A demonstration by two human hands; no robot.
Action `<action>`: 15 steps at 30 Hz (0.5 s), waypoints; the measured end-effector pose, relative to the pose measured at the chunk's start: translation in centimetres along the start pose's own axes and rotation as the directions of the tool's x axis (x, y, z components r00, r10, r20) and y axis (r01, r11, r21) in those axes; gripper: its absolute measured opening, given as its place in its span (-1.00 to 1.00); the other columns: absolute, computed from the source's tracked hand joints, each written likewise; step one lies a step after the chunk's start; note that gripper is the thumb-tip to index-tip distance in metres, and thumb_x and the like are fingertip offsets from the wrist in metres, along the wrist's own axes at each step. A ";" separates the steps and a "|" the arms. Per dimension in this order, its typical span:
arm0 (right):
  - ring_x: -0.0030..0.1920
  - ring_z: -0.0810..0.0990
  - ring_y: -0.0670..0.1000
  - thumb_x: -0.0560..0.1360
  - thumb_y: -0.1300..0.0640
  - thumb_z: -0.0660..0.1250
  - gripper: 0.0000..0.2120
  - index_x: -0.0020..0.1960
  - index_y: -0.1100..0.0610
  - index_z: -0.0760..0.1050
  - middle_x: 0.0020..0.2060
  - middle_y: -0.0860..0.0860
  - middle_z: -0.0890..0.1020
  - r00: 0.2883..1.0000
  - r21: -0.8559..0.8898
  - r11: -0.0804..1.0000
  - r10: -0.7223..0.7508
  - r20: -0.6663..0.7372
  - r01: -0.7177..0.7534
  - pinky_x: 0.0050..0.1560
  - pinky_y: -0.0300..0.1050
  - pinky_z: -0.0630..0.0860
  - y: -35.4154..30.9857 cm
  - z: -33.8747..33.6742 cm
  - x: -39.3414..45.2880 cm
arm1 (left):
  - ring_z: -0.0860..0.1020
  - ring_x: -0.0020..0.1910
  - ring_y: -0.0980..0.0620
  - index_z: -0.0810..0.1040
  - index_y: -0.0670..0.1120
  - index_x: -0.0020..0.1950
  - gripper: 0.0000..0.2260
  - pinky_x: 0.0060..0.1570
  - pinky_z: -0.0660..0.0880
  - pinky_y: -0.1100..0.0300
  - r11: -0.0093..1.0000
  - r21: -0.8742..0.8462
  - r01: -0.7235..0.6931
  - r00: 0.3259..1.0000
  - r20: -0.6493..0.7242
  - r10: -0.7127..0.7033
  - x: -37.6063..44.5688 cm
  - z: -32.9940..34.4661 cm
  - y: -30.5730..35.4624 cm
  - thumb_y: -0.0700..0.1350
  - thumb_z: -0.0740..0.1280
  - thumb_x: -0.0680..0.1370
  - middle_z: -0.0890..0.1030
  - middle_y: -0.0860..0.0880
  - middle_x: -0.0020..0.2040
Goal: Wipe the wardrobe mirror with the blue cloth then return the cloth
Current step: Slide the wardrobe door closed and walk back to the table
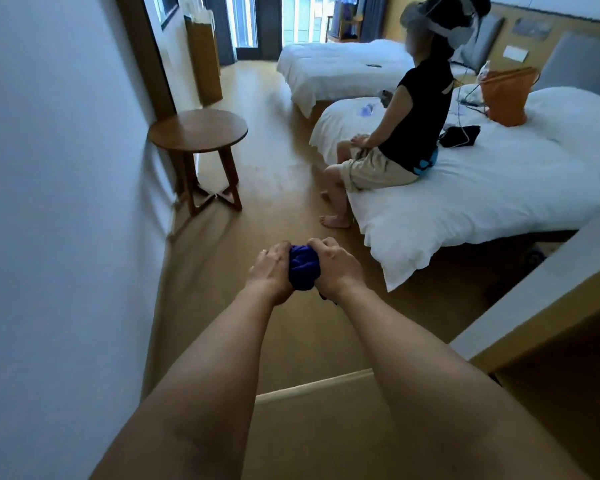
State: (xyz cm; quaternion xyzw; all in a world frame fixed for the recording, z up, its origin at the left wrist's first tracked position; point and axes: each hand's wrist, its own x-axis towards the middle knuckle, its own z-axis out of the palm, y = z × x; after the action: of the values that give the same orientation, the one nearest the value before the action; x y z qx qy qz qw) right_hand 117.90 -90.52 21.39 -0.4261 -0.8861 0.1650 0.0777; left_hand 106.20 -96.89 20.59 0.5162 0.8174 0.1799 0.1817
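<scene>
A hotel-style room runs away from the camera, with a wooden floor (278,188) down the middle and a pale wall (49,202) along the left side. On the right stands a bed (499,202) with white bedding, and a second white bed (326,71) lies beyond it, nearer the windows. A second person (406,123) in a dark top and light shorts sits on the edge of the near bed, feet on the floor, wearing a head-mounted device. Behind that person on the same bed rest an orange bag (506,97) and a small black pouch (459,136). A round wooden table (198,130) stands against the left wall.

Both bare forearms reach forward from the bottom of the view, above the floor. The left hand (271,268) and the right hand (333,266) meet, with the blue cloth (303,268) bunched into a wad between them. The fingers of each hand are curled over the far side of the wad, clenched on it from left and right, so only its middle shows between the knuckles. A small dark end of it pokes out just under the right wrist.
</scene>
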 end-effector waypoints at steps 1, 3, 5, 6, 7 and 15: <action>0.11 0.52 0.13 0.43 0.27 0.31 -0.51 0.32 0.02 0.33 0.18 0.05 0.47 1.000 -0.037 0.999 -0.027 0.010 0.027 0.06 0.04 0.52 -0.7 0.3 1.2 | 0.44 0.15 -0.13 0.36 -0.06 0.21 -0.64 0.04 0.44 0.04 1.000 0.000 0.003 0.999 -0.037 -0.003 0.7 -0.5 -0.8 -0.21 0.35 0.46 0.48 -0.12 0.19; 0.13 0.51 0.15 0.44 0.25 0.32 -0.49 0.34 0.03 0.30 0.20 0.06 0.46 0.997 -0.123 0.990 -0.067 0.030 0.070 0.06 0.06 0.51 -1.8 0.7 3.2 | 0.48 0.05 -0.12 0.35 -0.06 0.17 -0.70 -0.14 0.40 0.08 0.999 0.037 0.013 0.997 -0.072 -0.010 1.8 -1.4 -2.2 -0.23 0.31 0.47 0.51 -0.11 0.11; 0.14 0.50 0.15 0.43 0.25 0.32 -0.46 0.36 0.04 0.27 0.21 0.06 0.45 0.994 -0.186 0.977 -0.102 0.037 0.107 0.05 0.07 0.51 -2.7 1.2 5.4 | 0.48 0.01 -0.10 0.34 -0.06 0.16 -0.72 -0.20 0.35 0.09 0.997 0.069 0.039 0.994 -0.100 -0.032 3.2 -2.1 -3.3 -0.25 0.27 0.49 0.51 -0.09 0.09; 0.14 0.50 0.15 0.43 0.25 0.32 -0.45 0.37 0.04 0.26 0.21 0.07 0.45 0.992 -0.204 0.971 -0.118 0.039 0.123 0.05 0.07 0.51 -2.9 1.5 6.5 | 0.47 -0.01 -0.09 0.33 -0.06 0.16 -0.72 -0.20 0.35 0.09 0.995 0.079 0.053 0.992 -0.116 -0.044 3.9 -2.3 -3.8 -0.26 0.26 0.49 0.51 -0.08 0.07; 0.14 0.50 0.15 0.43 0.25 0.32 -0.43 0.38 0.04 0.25 0.22 0.07 0.44 0.990 -0.216 0.966 -0.132 0.042 0.138 0.06 0.07 0.50 -3.1 1.9 7.6 | 0.47 -0.02 -0.08 0.33 -0.06 0.16 -0.71 -0.20 0.36 0.10 0.994 0.085 0.065 0.990 -0.132 -0.054 4.6 -2.6 -4.1 -0.27 0.26 0.48 0.51 -0.07 0.07; 0.12 0.51 0.14 0.43 0.27 0.33 -0.38 0.42 0.06 0.19 0.23 0.08 0.42 0.965 -0.297 0.919 -0.255 0.056 0.260 0.06 0.04 0.49 -2.7 2.8 18.5 | 0.50 0.00 -0.05 0.34 -0.03 0.20 -0.66 -0.08 0.51 0.05 0.984 0.126 0.128 0.974 -0.202 -0.101 13.7 -4.0 -6.2 -0.27 0.28 0.48 0.52 -0.05 0.08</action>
State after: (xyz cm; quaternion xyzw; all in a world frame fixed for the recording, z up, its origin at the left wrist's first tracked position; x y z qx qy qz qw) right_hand 103.58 -78.30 19.65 -0.3114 -0.9497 0.0197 0.0254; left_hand 93.96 -87.38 19.53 0.4595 0.8701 0.1618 0.0745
